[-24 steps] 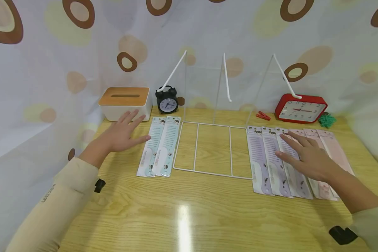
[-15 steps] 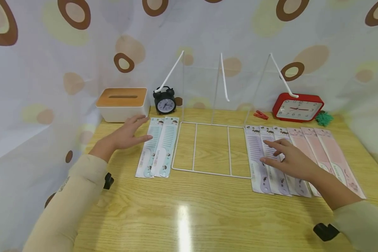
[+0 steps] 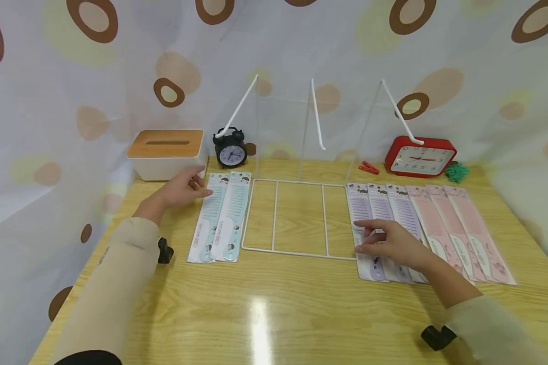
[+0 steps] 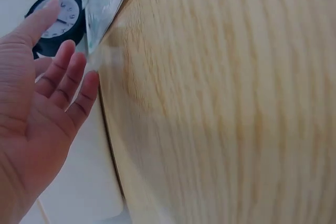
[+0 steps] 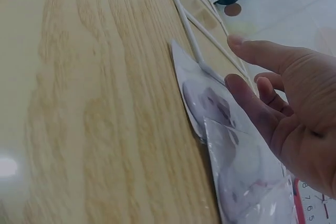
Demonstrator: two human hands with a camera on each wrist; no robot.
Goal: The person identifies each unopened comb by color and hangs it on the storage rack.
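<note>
So the left hand (image 3: 175, 190) is hanging by the left edge of two teal packs (image 3: 231, 218), right in front of the tissue box (image 3: 164, 168). Its fingers are bending loosely and they're not holding anything. Can't tell whether the fingertips are brushing the pack or the box, and the left wrist cam is only catching one corner of the teal plastic.

The right hand (image 3: 390, 246) is hovering over three purple packs (image 3: 360, 203), with index finger and thumb pointing out and a decent gap between them, other fingers curling in, nothing in the grip. It's covering a good chunk of those packs, and I can't make out any contact. They're overlapping each other too, and the fine print is too small to read.

Pink packs (image 3: 452, 223) are lying just beside the purple ones. The white wire rack (image 3: 275, 215) is standing between the teal and purple groups, its thin uprights practically melting into the wall. The red clock (image 3: 421, 158) is getting cut off in the right wrist view. Some dark curved thing (image 3: 89, 358) is poking in at the head view's bottom edge, no clue what.
</note>
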